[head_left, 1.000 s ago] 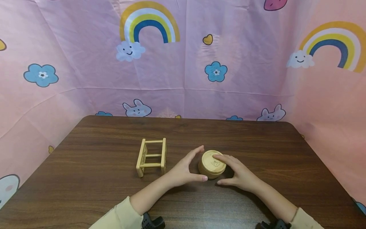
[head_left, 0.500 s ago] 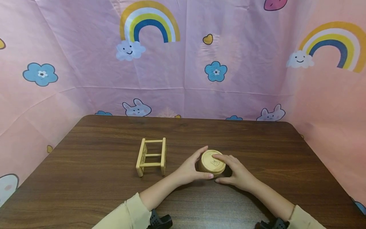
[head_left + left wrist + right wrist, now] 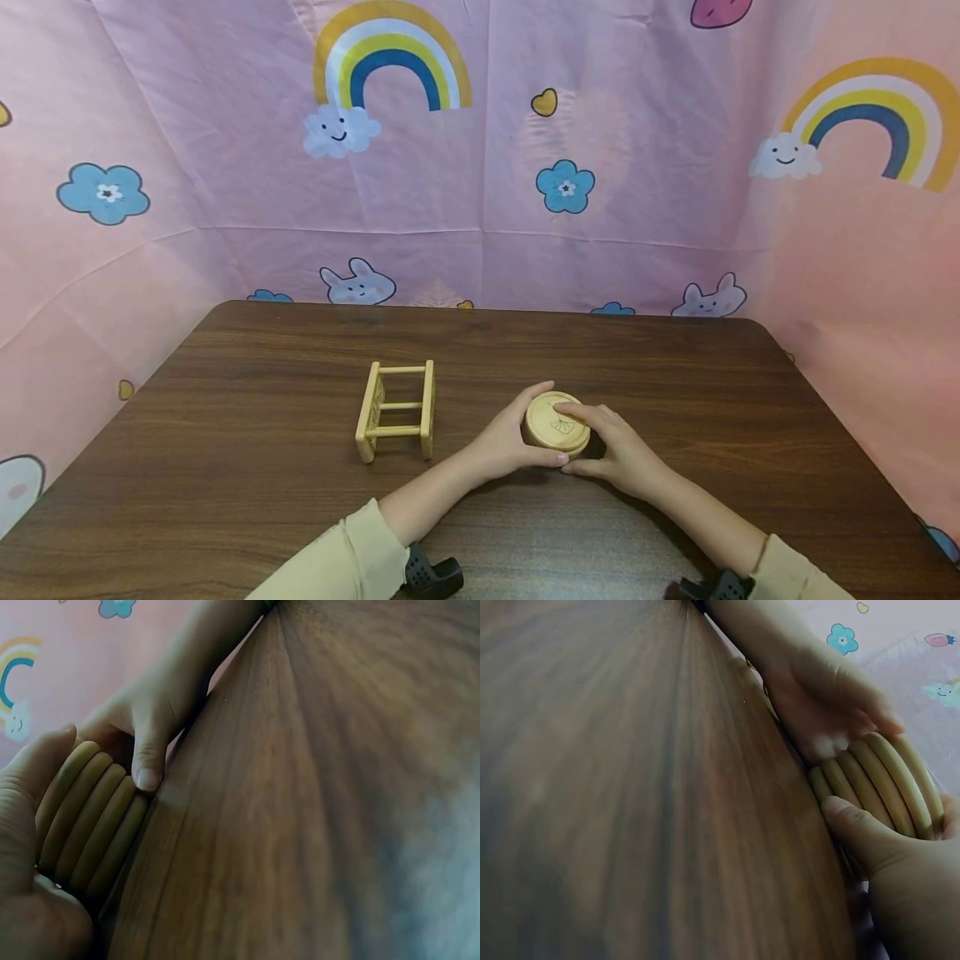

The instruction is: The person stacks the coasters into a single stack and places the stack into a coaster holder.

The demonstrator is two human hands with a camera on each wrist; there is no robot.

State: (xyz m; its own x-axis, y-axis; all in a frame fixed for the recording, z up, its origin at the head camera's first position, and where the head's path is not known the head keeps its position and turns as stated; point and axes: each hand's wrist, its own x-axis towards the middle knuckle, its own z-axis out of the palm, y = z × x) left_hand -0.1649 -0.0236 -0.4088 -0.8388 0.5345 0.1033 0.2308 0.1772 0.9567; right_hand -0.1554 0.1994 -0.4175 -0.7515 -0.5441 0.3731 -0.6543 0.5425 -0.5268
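Note:
A stack of round wooden coasters (image 3: 545, 422) stands on the table between my hands; its top disc carries a fan-shaped leaf drawing. Several ridged layers of these coasters (image 3: 90, 817) show in the left wrist view. My left hand (image 3: 504, 437) holds the stack from the left, thumb in front and fingers round the back. From the other side my right hand (image 3: 632, 458) grips it, with the index finger over the top disc and the thumb low at the front. Both thumbs nearly meet there. The right hand's other fingers are partly hidden.
A small wooden rack (image 3: 428, 408) with crossbars stands on the dark wooden table (image 3: 247, 400), left of the hands. Behind the table's far edge hangs a pink and purple cloth (image 3: 480, 192) printed with rainbows, flowers and rabbits.
My left hand has moved right and closed in on the stack of coasters. The right thumb has shifted slightly left. The rack has stayed put.

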